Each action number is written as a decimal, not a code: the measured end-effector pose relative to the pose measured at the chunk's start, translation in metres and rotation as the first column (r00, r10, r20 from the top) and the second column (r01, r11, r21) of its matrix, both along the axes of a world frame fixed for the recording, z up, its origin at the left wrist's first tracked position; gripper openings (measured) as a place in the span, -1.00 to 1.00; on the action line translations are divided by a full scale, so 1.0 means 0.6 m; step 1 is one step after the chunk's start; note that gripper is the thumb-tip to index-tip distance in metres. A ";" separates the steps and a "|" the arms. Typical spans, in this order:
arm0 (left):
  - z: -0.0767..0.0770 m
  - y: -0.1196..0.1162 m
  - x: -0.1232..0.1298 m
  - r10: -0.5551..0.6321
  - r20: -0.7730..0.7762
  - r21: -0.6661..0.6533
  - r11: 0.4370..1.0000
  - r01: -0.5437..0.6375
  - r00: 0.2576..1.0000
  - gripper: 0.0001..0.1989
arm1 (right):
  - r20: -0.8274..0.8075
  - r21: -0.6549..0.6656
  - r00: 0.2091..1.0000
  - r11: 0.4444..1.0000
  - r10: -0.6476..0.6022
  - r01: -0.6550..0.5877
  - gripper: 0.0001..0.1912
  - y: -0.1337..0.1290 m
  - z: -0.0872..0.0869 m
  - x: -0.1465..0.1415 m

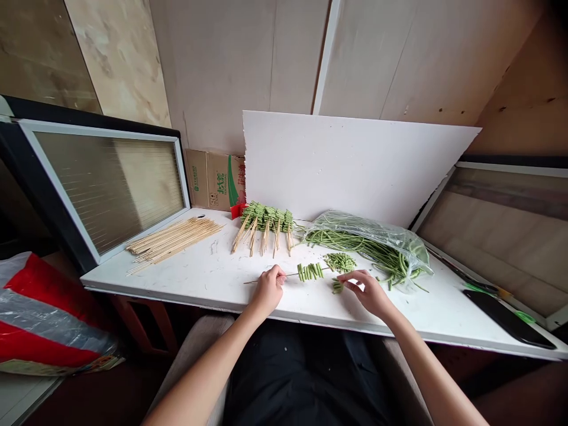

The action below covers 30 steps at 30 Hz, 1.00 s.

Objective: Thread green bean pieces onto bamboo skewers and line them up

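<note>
My left hand (268, 288) is closed around a thin wooden skewer (290, 274), just above the table's front part. Several short pieces of green bean (310, 271) are threaded side by side along it, and its tip points right. My right hand (364, 290) has its thumb and index finger drawn together at a small clump of cut green bean pieces (337, 287). Right behind that clump lies a loose pile of cut pieces (339, 261). Farther back sits a stack of filled green bean skewers (266, 218), bare stick ends toward me.
Bare wooden skewers (175, 241) lie at left. A clear plastic bag (373, 228) of long green beans lies at right, near a black phone (508, 318). A white board (346, 165) and a cardboard box (213, 180) stand behind. Framed panels flank the white table (199, 284).
</note>
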<state>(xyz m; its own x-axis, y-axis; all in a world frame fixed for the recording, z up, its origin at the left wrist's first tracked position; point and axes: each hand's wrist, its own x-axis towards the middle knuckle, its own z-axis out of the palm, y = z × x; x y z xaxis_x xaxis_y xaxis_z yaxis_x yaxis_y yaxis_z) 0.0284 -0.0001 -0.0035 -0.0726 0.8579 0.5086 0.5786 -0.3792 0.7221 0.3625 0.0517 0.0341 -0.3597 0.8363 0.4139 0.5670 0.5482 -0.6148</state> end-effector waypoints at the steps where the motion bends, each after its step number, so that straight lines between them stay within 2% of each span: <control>1: 0.000 0.000 0.000 0.000 -0.006 -0.001 1.000 0.000 1.000 -0.76 | 0.066 0.029 0.998 1.000 0.011 -0.013 -0.63 0.000 0.000 0.005; 6: 0.001 -0.002 0.000 0.000 -0.035 0.006 1.000 0.000 0.999 -0.76 | 0.291 0.175 0.956 0.981 0.029 -0.083 -0.83 -0.006 -0.009 -0.008; 11: -0.003 0.000 0.000 -0.004 -0.034 0.002 1.000 0.004 0.999 -0.78 | 0.312 0.262 0.949 0.964 -0.035 -0.051 -0.80 -0.009 -0.018 -0.025; 13: -0.005 0.001 0.000 -0.009 -0.028 0.000 1.000 0.009 1.000 -0.78 | 0.232 0.239 0.972 0.971 -0.039 -0.019 -0.76 -0.008 -0.021 -0.026; 16: -0.005 0.000 0.000 -0.010 -0.025 0.005 1.000 0.010 1.000 -0.79 | -0.050 0.084 0.996 0.994 -0.067 0.071 -0.71 -0.002 -0.030 -0.028; 18: -0.004 -0.001 0.000 -0.005 -0.034 0.011 1.000 0.006 0.999 -0.80 | -0.292 -0.080 0.950 0.993 -0.108 0.088 -0.63 0.002 -0.039 -0.031; 21: -0.002 -0.003 0.000 -0.003 -0.040 0.015 1.000 0.003 0.999 -0.80 | -0.547 -0.268 0.818 0.963 -0.176 0.028 -0.45 0.007 -0.051 -0.037; 25: -0.001 -0.004 0.000 -0.003 -0.044 0.005 1.000 0.003 0.999 -0.81 | -0.681 -0.360 0.702 0.930 -0.208 -0.074 -0.44 0.006 -0.057 -0.044; 30: -0.002 -0.006 0.001 -0.018 -0.082 0.010 1.000 0.019 0.996 -0.81 | -0.703 -0.379 0.682 0.917 -0.201 -0.121 -0.46 -0.001 -0.054 -0.049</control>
<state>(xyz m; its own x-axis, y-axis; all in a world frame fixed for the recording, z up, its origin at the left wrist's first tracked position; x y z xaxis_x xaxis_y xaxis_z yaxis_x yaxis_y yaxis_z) 0.0290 -0.0035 -0.0045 -0.0145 0.8532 0.5214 0.6288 -0.3977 0.6682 0.3332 0.0513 0.0016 -0.0479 0.9817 0.1845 -0.1235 0.1775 -0.9763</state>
